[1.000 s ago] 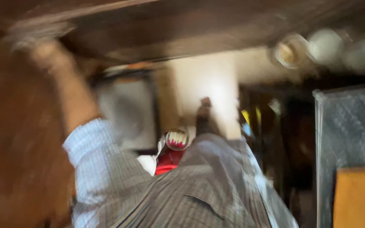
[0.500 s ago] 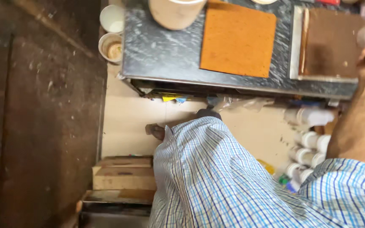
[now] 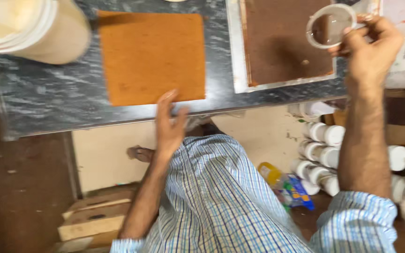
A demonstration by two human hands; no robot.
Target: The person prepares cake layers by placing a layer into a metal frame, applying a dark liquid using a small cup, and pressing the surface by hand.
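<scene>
The right hand (image 3: 369, 44) holds a clear plastic cup (image 3: 330, 26) over the brown-filled tray (image 3: 236, 56); the left hand (image 3: 168, 126), fingers spread flat, touches the orange slab (image 3: 151, 56) near the table (image 3: 48, 98) edge.

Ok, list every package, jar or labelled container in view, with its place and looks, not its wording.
Blue printed plastic packet with yellow-capped bottle: on the floor under the counter, right of the checked shirt.
White round-lidded jars: stacked on their sides below the counter's right end.
Clear round plastic container: held in the right hand over the brown tray.
Large cream tub: counter's top left corner.
No screens or signs.
</scene>
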